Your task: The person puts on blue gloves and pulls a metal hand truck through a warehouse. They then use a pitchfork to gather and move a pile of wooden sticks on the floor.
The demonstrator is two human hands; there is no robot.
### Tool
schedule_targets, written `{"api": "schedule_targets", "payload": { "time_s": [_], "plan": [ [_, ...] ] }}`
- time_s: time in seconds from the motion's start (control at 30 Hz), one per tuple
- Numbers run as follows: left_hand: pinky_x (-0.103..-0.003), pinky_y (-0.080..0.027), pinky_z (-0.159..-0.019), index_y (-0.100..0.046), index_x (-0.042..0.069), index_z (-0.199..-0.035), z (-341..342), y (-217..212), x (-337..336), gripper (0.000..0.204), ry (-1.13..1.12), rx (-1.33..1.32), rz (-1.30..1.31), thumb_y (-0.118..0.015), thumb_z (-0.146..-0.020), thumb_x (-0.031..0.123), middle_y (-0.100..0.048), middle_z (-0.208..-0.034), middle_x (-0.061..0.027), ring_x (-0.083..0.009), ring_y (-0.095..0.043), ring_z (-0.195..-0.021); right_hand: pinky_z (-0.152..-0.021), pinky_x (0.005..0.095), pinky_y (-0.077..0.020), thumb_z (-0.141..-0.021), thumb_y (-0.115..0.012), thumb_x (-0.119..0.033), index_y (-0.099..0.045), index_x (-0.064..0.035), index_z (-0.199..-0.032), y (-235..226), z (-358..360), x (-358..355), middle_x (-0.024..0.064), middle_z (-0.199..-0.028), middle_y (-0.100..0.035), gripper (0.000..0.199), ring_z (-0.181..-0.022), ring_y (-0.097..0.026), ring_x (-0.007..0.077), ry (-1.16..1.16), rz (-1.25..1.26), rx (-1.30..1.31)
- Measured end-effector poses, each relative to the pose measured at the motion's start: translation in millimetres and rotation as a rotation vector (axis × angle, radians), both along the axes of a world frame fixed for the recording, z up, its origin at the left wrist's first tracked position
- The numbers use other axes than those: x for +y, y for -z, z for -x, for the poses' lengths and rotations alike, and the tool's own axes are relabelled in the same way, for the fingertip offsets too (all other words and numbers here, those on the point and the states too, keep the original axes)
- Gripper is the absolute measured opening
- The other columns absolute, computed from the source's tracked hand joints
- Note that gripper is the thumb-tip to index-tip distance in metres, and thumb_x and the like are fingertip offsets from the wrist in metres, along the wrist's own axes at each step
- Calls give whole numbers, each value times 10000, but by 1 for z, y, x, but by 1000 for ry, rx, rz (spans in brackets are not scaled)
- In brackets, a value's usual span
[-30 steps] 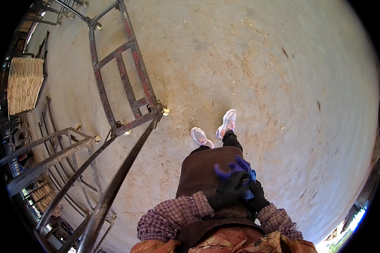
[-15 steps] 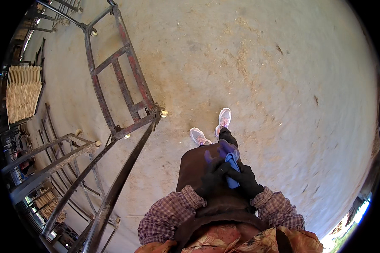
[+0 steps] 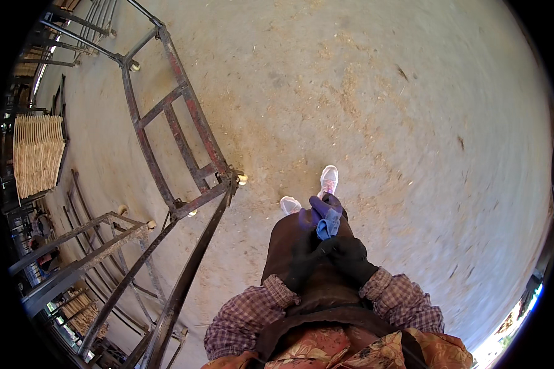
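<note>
In front of my waist both hands, in black gloves, are close together over the brown apron (image 3: 283, 243). Between them is a soft blue and purple piece that looks like a work glove (image 3: 329, 226), its purple finger-like ends pointing away from me. My left hand (image 3: 306, 258) pinches at its near end from the left. My right hand (image 3: 352, 259) has its fingers curled in at the same end from the right. The fingertips of both hands are partly hidden.
A wheeled metal frame cart (image 3: 194, 117) stands to the left, its long bars reaching toward me. Another metal frame (image 3: 114, 237) is further left, with a stack of wooden slats (image 3: 38, 154) beyond. Scraps litter the concrete floor (image 3: 363, 92). My shoes (image 3: 329, 179) show ahead.
The glove-like piece has shifted slightly away from me, and its blue part now sits beyond my fingers instead of between my hands. The cart appears slightly lower in view.
</note>
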State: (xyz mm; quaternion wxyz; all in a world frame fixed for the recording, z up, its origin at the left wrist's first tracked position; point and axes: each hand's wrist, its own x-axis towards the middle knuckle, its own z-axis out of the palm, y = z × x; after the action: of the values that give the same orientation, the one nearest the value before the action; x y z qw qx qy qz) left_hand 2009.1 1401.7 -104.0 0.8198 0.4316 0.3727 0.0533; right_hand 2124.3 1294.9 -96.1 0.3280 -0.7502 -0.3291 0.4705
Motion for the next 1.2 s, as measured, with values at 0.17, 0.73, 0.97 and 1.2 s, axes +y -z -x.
{"api": "schedule_targets", "payload": {
  "time_s": [0.17,0.73,0.97,1.2],
  "plan": [
    [-270,-496,-819,-563,-5,-1203,-2,-2,5,342,-2,69,124,-647,-913,156,-621,-1076,-58,-117,-583,-952,-699,313,-512,-915,-642,-212,-668,-69,-1031,3,2,3,77,-843,-685,186,-759,-632,131,107,-33,275],
    [-232,-464,-694,-616,38,-1054,30,9,-6,200,-151,77,357,-527,-976,198,-605,-885,4,-78,-549,-771,-693,271,-488,-967,-572,-276,-683,-1,-988,8,8,-9,40,-843,-667,297,-766,-601,101,249,127,759],
    [-252,-493,-741,-595,3,-1131,37,-14,7,223,-163,228,332,-496,-987,142,-614,-1007,-40,-113,-589,-865,-680,267,-476,-925,-621,-312,-699,-14,-994,-4,16,15,37,-794,-673,316,-731,-611,107,40,263,647],
    [-264,-474,-772,-606,-11,-1100,72,7,-7,205,30,126,45,-558,-929,93,-558,-980,-46,-127,-555,-879,-655,299,-493,-910,-626,-297,-707,-91,-990,22,29,-4,94,-848,-686,236,-725,-647,168,-154,147,627]
  ]
}}
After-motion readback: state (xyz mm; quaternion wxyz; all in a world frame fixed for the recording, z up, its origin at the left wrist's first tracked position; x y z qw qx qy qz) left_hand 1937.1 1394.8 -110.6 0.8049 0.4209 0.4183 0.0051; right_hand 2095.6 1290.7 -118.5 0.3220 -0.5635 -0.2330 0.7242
